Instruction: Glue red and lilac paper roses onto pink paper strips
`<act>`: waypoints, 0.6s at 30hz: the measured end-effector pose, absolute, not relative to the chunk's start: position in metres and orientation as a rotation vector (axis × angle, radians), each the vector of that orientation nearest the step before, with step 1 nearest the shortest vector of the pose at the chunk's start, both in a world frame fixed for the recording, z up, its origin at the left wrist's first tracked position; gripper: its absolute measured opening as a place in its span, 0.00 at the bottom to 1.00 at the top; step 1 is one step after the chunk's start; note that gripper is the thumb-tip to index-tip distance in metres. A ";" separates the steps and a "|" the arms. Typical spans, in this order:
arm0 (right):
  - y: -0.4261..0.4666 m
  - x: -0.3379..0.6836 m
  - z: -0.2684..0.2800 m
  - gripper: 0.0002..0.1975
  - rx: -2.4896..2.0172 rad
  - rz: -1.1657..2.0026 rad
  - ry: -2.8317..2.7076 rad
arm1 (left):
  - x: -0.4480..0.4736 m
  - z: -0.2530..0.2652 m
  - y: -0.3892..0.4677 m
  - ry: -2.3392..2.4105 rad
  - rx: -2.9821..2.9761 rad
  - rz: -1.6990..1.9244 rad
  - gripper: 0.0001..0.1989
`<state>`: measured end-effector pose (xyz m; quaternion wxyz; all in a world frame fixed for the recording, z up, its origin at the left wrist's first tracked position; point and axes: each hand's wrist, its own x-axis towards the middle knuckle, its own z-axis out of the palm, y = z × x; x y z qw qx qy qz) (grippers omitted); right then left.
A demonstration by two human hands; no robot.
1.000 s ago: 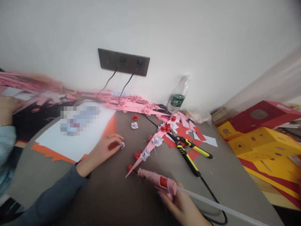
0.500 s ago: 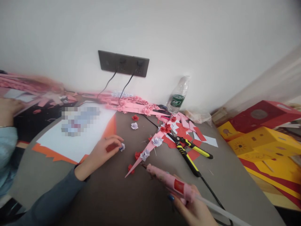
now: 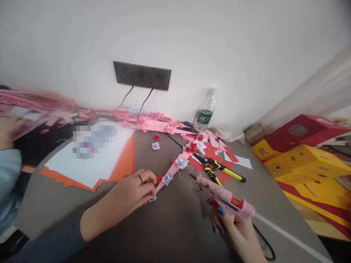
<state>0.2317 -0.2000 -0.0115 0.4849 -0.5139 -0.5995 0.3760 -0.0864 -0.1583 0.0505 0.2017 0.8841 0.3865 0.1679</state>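
Note:
My left hand [image 3: 128, 193] is closed in a pinch at the near tip of a pink paper strip [image 3: 175, 167]. A small pale paper flower [image 3: 154, 198] shows under its fingertips, mostly hidden. Red and pale lilac paper flowers sit along the strip, among them a lilac flower [image 3: 168, 178] just beyond my fingers. My right hand [image 3: 233, 226] is wrapped around a pink hot glue gun [image 3: 219, 193], its nozzle pointing up and left, apart from the strip. A clear glue stick [image 3: 287, 233] runs out of the gun's back.
Yellow-handled pliers [image 3: 227, 171] lie on red paper scraps, right of the strip. Behind stand a water bottle [image 3: 205, 113] and more pink flowered strips [image 3: 156, 124]. White paper [image 3: 68, 164] lies left; another person's hand [image 3: 11, 128] is at far left. Yellow boxes [image 3: 301, 164] stand right.
My left hand has moved right with the pale flower to the strip's tip. My right hand has drawn the glue gun up and right, away from the strip.

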 end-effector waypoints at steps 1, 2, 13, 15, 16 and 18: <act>-0.200 0.231 -0.011 0.20 -1.245 0.932 -1.468 | -0.085 0.051 -0.158 1.081 2.485 0.441 0.11; -0.201 0.231 -0.012 0.21 -1.242 0.944 -1.474 | -0.084 0.051 -0.157 1.080 2.499 0.420 0.10; -0.203 0.236 -0.022 0.19 -1.273 0.888 -1.353 | -0.080 0.049 -0.155 1.117 2.531 0.337 0.09; -0.203 0.236 -0.021 0.18 -1.253 0.897 -1.360 | -0.080 0.049 -0.156 1.126 2.509 0.359 0.09; -0.202 0.236 -0.020 0.18 -1.242 0.904 -1.370 | -0.079 0.049 -0.156 1.121 2.485 0.374 0.09; -0.202 0.236 -0.018 0.18 -1.237 0.906 -1.387 | -0.079 0.050 -0.157 1.096 2.430 0.395 0.11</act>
